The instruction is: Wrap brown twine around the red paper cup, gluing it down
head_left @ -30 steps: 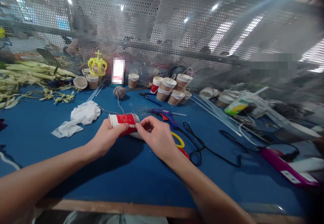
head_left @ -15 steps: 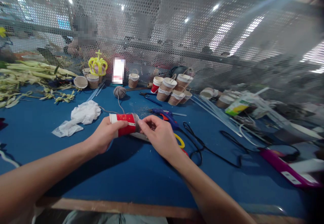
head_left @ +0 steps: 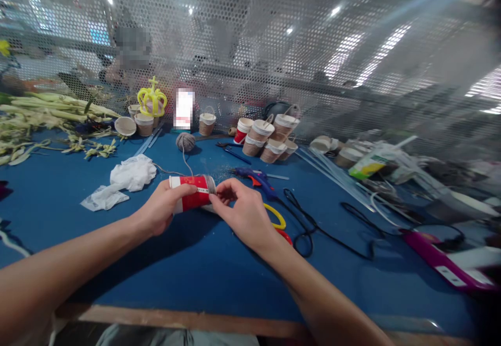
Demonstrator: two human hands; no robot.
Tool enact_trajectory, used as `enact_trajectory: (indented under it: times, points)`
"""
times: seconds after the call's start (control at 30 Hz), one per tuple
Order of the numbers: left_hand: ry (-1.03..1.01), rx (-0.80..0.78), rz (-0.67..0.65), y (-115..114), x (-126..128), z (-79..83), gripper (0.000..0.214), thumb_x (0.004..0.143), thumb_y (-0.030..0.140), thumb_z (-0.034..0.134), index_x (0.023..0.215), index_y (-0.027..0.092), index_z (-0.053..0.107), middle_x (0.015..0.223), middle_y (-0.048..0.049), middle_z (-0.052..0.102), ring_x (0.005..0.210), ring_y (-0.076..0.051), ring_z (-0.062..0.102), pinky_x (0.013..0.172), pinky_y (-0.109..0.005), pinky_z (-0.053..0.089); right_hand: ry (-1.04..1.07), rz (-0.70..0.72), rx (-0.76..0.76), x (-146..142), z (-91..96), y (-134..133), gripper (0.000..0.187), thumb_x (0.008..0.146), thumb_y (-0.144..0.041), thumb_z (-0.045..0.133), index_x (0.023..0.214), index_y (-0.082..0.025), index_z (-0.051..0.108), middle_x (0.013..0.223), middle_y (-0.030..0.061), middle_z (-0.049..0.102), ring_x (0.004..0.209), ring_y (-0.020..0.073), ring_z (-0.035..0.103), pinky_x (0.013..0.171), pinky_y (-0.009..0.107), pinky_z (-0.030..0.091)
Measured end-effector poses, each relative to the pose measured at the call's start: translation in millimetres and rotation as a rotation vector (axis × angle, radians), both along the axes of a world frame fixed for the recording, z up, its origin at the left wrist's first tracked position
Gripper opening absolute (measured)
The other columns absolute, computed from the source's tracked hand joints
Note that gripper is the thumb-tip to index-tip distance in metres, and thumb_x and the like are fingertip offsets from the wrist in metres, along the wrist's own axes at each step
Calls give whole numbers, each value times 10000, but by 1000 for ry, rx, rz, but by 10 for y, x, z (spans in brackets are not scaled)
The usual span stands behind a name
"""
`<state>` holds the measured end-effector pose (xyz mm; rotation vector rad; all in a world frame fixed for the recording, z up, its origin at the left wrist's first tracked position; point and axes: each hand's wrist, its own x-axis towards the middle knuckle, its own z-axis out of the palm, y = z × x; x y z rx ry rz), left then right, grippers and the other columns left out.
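Note:
A red paper cup (head_left: 194,188) with a white rim lies on its side above the blue table (head_left: 203,262), and my left hand (head_left: 161,209) is wrapped round it. Grey twine runs from a ball of twine (head_left: 185,142) at the back to the cup's right end, where a band of it is wound. There my right hand (head_left: 242,211) has its fingertips pinched at the cup's bottom edge. What those fingertips pinch is too small to make out.
A blue glue gun (head_left: 256,176), yellow-handled scissors (head_left: 276,219) and a black cord (head_left: 313,228) lie right of my hands. Crumpled white cloth (head_left: 127,176) lies left. Twine-wrapped cups (head_left: 266,137), a yellow crown (head_left: 152,99) and dried leaves (head_left: 43,114) line the back, before a perforated screen.
The cup has turned slightly in my left hand. My right hand's fingertips shifted along the cup's right end; both hands stay in nearly the same place.

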<state>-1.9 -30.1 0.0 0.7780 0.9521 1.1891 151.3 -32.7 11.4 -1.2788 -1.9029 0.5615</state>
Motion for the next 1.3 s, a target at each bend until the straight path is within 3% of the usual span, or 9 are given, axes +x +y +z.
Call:
enact_trajectory:
  times: [0.3,0.43,0.57,0.73,0.83,0.9,1.07,1.17,1.3]
  points:
    - [99,281,-216,-8,-68,-2,135,619,150,677,753,138,680,691,-5,690,616,-118,579,645,-210,433,399,121,-457,113,38,116,214,745,-368,528,704,-163,482,540,-48,487,469,67,423,481,200,349]
    - [-23,107,-359,84,-167,112,205,613,243,687,768,110,691,733,-72,698,643,-160,604,651,-241,441,322,141,-314,163,90,90,184,763,-336,508,684,-177,454,563,-52,453,496,74,401,487,203,340]
    - [-201,-39,-355,157,-225,159,281,627,320,667,804,103,693,748,-103,698,652,-180,616,646,-258,454,147,195,-90,189,159,33,129,775,-266,491,680,-186,458,626,-37,450,567,89,416,547,210,370]
    - [-116,8,-289,169,-175,46,175,624,251,703,723,111,671,643,-42,676,533,-107,566,546,-190,411,2,228,-51,182,143,42,88,792,-239,484,719,-191,487,682,-12,521,631,113,478,609,232,411]
    - [9,76,-210,167,-153,15,207,629,256,703,762,101,667,675,-48,677,573,-115,565,586,-199,415,34,114,19,227,116,87,148,833,-271,433,929,-190,511,917,49,576,863,158,532,781,297,421]
    - [104,123,-205,159,-149,19,231,635,272,696,786,101,667,706,-52,677,607,-127,567,623,-213,423,16,115,65,253,93,105,235,861,-278,378,1052,-199,487,1091,78,539,1039,179,477,904,352,365]
    - [280,163,-268,109,-126,18,242,650,316,669,752,98,662,635,-28,652,560,-125,544,584,-216,412,-60,290,16,179,37,50,332,884,-289,301,1187,-226,424,1260,71,445,1217,181,320,1006,400,269]
    - [299,140,-244,86,-98,7,233,640,330,672,675,101,648,572,-13,623,505,-110,515,528,-203,391,-20,375,-69,113,58,8,369,890,-309,268,1227,-226,395,1299,58,414,1225,173,317,1007,381,280]
    - [282,100,-182,85,-80,-6,232,625,323,682,668,98,648,554,-13,611,477,-99,490,503,-200,378,67,238,-74,122,112,27,377,890,-339,253,1194,-193,420,1239,84,474,1159,182,404,989,383,297]
